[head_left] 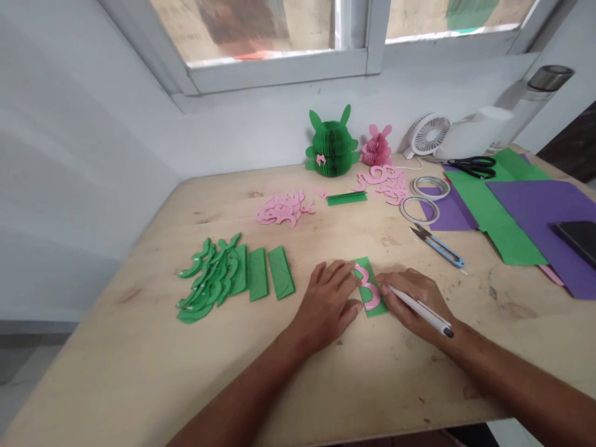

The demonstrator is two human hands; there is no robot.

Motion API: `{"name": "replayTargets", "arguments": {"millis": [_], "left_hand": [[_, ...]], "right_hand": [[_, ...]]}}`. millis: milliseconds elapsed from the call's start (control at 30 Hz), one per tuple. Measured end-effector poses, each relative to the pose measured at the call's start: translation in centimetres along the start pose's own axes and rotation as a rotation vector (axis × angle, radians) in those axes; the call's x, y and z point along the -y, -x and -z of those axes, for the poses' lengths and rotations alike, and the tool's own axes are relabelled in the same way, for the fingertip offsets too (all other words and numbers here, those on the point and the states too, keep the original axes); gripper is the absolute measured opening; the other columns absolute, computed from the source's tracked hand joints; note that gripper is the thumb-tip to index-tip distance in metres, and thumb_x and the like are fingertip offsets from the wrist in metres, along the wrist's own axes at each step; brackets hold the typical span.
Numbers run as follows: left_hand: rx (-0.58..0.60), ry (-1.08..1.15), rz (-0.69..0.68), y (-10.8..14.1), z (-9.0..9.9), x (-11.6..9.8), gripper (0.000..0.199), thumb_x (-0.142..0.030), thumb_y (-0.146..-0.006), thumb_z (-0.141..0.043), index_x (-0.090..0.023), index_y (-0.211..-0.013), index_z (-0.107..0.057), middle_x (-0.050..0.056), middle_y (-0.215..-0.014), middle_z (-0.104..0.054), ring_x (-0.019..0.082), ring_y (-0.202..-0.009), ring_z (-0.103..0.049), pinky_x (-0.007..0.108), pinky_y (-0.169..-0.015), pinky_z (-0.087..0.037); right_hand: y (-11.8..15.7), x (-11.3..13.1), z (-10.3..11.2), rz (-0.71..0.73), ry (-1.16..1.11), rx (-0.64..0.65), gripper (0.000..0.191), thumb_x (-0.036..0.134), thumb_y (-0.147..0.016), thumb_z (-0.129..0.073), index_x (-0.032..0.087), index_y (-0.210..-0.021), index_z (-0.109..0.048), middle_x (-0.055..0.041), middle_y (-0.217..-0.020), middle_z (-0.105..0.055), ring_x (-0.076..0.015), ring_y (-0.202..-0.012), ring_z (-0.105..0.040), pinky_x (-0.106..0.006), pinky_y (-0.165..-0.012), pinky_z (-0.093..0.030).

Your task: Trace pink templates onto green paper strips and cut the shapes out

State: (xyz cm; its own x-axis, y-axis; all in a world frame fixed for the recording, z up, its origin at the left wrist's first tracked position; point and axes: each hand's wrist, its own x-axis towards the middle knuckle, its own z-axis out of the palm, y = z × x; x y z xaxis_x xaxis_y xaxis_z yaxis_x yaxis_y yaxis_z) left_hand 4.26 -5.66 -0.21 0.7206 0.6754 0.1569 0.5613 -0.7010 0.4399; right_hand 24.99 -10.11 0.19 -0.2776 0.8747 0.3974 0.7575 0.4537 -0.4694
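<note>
A green paper strip (378,308) lies on the wooden table in front of me, with a curved pink paper cutout (371,290) flat on top of it. My left hand (329,304) rests with fingers stretched out, fingertips pressing the left edge of the strip and cutout. In my right hand (414,301) is a white pen (421,310), gripped near its tip, which is at the cutout's right edge. Left of my hands, two green rectangles (281,273) with drawn curved lines lie beside a pile of green wavy cutouts (209,282).
Pink cutouts (282,208) lie farther back. A green honeycomb paper figure (332,146) and a smaller pink one (376,148) stand by the wall. Rightward are tape rolls (420,211), blue thread snips (442,248), black scissors (470,166), purple paper (544,217) and a small fan (429,135).
</note>
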Motion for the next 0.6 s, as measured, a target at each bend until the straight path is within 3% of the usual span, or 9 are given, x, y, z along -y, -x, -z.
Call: {"name": "replayTargets", "arguments": {"millis": [600], "left_hand": [[0.001, 0.026, 0.001, -0.01, 0.01, 0.05, 0.03, -0.027, -0.083, -0.053, -0.022, -0.112, -0.056, 0.007, -0.136, -0.049, 0.026, -0.131, -0.034, 0.05, -0.11, -0.018]], "right_hand": [[0.17, -0.3, -0.13, 0.011, 0.023, 0.009, 0.02, 0.018, -0.089, -0.046, 0.019, -0.098, -0.064, -0.0044, -0.08, -0.072, -0.0183, -0.075, -0.068, -0.032, -0.072, -0.048]]}}
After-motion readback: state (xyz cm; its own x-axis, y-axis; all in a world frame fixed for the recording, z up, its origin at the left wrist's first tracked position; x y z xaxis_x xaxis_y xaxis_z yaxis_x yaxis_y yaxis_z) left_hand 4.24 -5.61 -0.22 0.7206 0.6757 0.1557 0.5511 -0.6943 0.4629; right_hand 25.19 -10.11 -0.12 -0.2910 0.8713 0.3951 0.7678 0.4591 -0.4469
